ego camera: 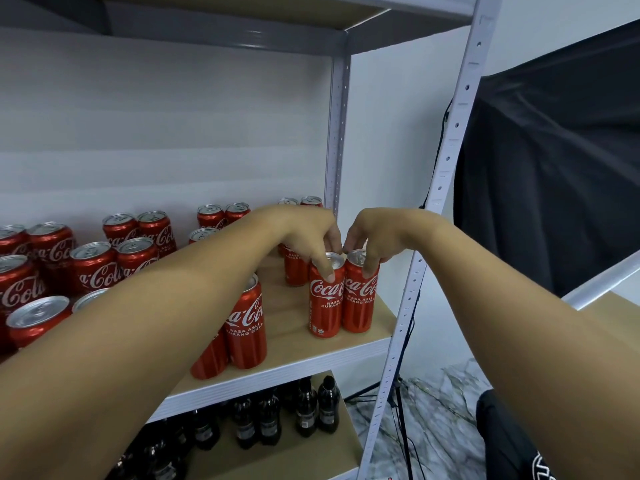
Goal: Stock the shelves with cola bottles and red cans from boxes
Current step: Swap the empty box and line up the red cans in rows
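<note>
Two tall red cans stand side by side near the right end of the wooden shelf (pixel 298 337). My left hand (pixel 308 233) grips the left can (pixel 325 299) by its top rim from above. My right hand (pixel 374 237) grips the right can (pixel 358 299) the same way. Both cans stand upright on the board and touch each other. Several more red cans (pixel 93 268) fill the shelf to the left, partly hidden by my left forearm. Dark cola bottles (pixel 304 410) stand on the shelf below.
A grey metal upright (pixel 415 271) stands just right of the cans, at the shelf's front corner. The shelf above (pixel 221 36) overhangs. A black softbox (pixel 554 188) and its stand are to the right, on a marble-patterned floor (pixel 443 427).
</note>
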